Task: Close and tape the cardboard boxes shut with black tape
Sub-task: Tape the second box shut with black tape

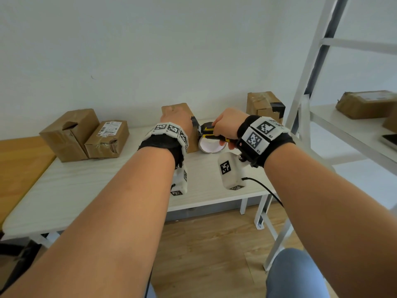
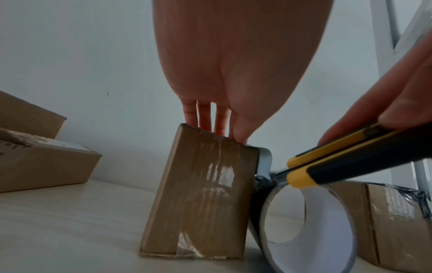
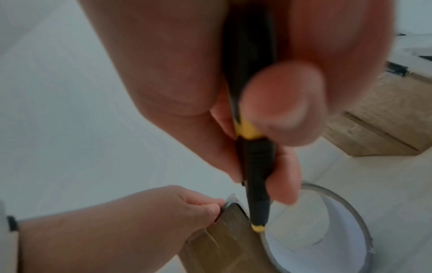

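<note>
From the head view, the left hand [image 1: 176,117] lay on top of a small upright cardboard box [image 1: 192,145] at the back of the white table [image 1: 86,186], fingers bent over its far edge. The right hand [image 1: 225,125] was wrapped round a yellow-and-black utility knife [image 1: 211,134], its tip at the black tape [image 1: 195,121] on the box's corner. The tape roll [image 1: 211,145] stood on edge just beside the box.

The left wrist view showed the fingers [image 2: 219,122] pressing the box top, the tape strip [image 2: 265,160] curling off the corner to the roll [image 2: 304,221], and the knife [image 2: 339,160] meeting that strip.

In the right wrist view, blurred, the knife handle [image 3: 256,175] sat clamped between thumb and fingers.

The box looked light and easily tipped, so I judged that holding it down from above was right; the tape seemed soft and sticky, best kept taut while cut.
</note>
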Motion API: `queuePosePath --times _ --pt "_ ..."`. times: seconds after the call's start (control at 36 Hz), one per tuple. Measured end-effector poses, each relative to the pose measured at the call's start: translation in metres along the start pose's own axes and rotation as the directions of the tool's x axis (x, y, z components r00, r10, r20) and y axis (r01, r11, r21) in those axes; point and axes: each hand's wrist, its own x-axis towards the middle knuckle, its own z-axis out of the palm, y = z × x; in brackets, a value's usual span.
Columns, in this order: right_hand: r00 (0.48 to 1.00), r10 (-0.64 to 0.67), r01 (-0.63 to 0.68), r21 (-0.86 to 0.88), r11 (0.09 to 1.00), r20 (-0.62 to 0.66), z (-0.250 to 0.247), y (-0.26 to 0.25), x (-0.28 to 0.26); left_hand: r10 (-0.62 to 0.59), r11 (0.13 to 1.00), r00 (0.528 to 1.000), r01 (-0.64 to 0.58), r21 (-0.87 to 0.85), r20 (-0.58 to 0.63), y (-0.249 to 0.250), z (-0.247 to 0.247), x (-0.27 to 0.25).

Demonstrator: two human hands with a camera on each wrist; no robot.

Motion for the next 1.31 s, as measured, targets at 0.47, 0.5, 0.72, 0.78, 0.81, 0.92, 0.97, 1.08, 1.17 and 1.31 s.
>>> queuePosePath --times 0.47,0.5,0.72,0.78,0.81,0.92,0.97,1.08,1.17,1.31 --pt "0.99 0.028 -0.009 0.135 0.991 -0.136 -0.007 0.022 -0.007 0.046 0.996 0.998 -0.049 0.074 0.045 0.004 -0.002 -0.009" --pt "0.99 0.029 -0.009 0.137 0.991 -0.138 -0.006 0.024 -0.006 0.047 0.996 0.998 -0.05 0.071 0.042 0.004 -0.002 -0.01" --pt "0.987 0.01 0.011 0.132 0.991 -0.158 -0.006 0.025 -0.003 0.06 0.997 0.998 -0.061 0.049 0.03 0.001 -0.002 -0.01" --pt "0.981 0.015 0.019 0.174 0.985 -0.193 -0.004 0.027 0.0 0.055 0.998 0.998 -0.056 0.023 0.02 0.001 -0.001 -0.01" --pt "0.976 0.029 0.014 0.197 0.98 -0.214 -0.003 0.029 0.002 0.056 0.998 0.998 -0.056 0.013 0.012 0.001 -0.001 -0.011" --pt "0.958 0.112 -0.066 0.174 0.983 -0.265 0.005 0.04 0.01 0.067 0.997 0.996 -0.069 -0.035 -0.058 -0.001 -0.002 -0.017" --pt "0.957 0.135 -0.115 0.091 0.989 -0.255 0.01 0.047 0.016 0.055 0.996 0.995 -0.061 -0.069 -0.08 -0.002 -0.005 -0.02" --pt "0.969 0.126 -0.138 -0.043 0.989 -0.213 0.024 0.059 0.028 0.032 0.988 0.995 -0.045 -0.146 -0.091 -0.007 -0.008 -0.021" --pt "0.966 0.184 -0.208 -0.12 0.971 -0.181 0.031 0.06 0.036 0.014 0.979 0.993 -0.038 -0.2 -0.119 -0.01 -0.007 -0.02" --pt "0.963 0.22 -0.26 -0.311 0.914 -0.157 0.036 0.061 0.044 0.036 0.975 0.988 -0.068 -0.213 -0.153 -0.012 -0.006 -0.022"
